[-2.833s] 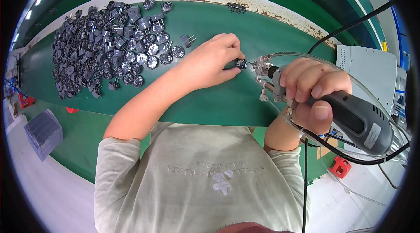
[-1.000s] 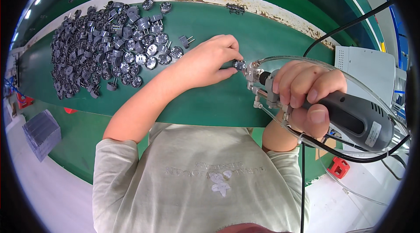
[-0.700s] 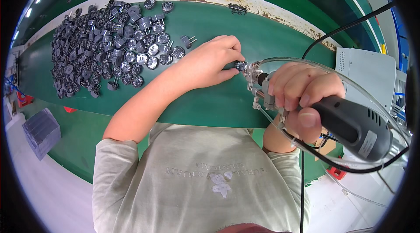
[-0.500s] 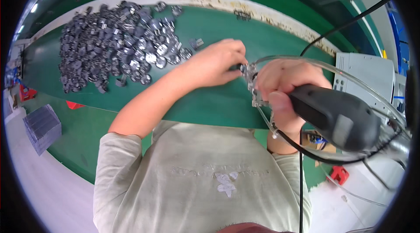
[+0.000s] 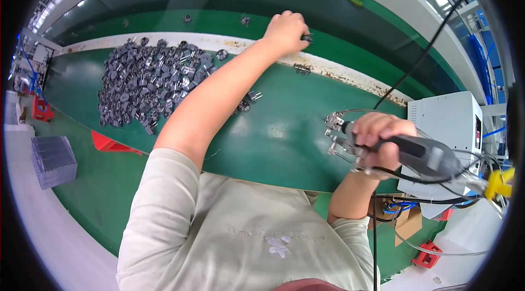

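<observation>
My left hand is stretched out past the bench's far ledge, over the green belt behind it. Its fingers are closed on a small dark plug part, mostly hidden by the hand. In my right hand is a black handheld electric screwdriver, fingers wrapped round its body. A metal feed head with clear tubing sits at the screwdriver's front end, above the green bench top. To the left lies a large heap of dark plug parts with metal pins.
A rusty white ledge divides bench and belt, with a short dark strip of parts by it. Single parts lie on the belt. A grey machine box stands right, and a black cable hangs nearby.
My left hand has moved from the screwdriver's front end up and away, over the far belt, with the part in its fingers. The screwdriver in my right hand has shifted slightly down and right.
</observation>
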Action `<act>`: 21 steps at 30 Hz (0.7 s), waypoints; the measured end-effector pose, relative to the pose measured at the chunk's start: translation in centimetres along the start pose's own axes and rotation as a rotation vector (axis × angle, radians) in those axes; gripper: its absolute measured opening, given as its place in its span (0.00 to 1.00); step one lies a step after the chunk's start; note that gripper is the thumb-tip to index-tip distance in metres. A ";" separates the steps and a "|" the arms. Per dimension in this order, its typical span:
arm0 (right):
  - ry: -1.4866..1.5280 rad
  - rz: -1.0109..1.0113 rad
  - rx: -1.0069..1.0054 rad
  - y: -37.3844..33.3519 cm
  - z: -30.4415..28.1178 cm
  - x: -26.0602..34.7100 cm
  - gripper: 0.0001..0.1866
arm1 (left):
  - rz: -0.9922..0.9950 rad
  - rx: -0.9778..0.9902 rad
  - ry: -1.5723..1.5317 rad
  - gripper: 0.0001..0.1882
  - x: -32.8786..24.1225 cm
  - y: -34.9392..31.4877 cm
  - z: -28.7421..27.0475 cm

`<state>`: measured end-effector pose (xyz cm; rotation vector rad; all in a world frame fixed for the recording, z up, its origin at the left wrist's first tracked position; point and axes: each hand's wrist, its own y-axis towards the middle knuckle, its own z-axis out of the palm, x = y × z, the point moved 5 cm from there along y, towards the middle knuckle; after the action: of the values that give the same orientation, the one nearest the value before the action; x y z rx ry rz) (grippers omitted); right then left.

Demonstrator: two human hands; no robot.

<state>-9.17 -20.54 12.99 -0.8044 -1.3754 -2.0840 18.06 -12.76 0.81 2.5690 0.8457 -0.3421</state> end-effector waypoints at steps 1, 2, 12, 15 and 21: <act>-0.028 0.007 -0.017 -0.2 -0.1 -0.7 0.20 | -0.064 0.053 0.090 0.21 2.0 0.7 0.8; -0.036 0.018 -0.012 -0.4 -0.5 -0.7 0.20 | -0.127 0.064 0.160 0.26 2.4 1.0 0.4; 0.032 0.006 -0.019 -1.2 -2.3 -1.0 0.22 | -0.244 -0.004 0.169 0.16 13.4 -5.1 -5.2; 0.065 0.034 0.015 -1.5 -2.7 -0.5 0.21 | 0.028 -0.060 -0.171 0.19 0.1 -7.9 -6.8; 0.075 0.074 0.026 -0.8 -2.5 -0.8 0.19 | 0.186 0.261 -0.480 0.19 -10.3 -15.6 -0.5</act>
<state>-9.68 -22.49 11.18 -0.7478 -1.3111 -2.0150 0.52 -6.35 0.08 2.5946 0.4047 -1.0166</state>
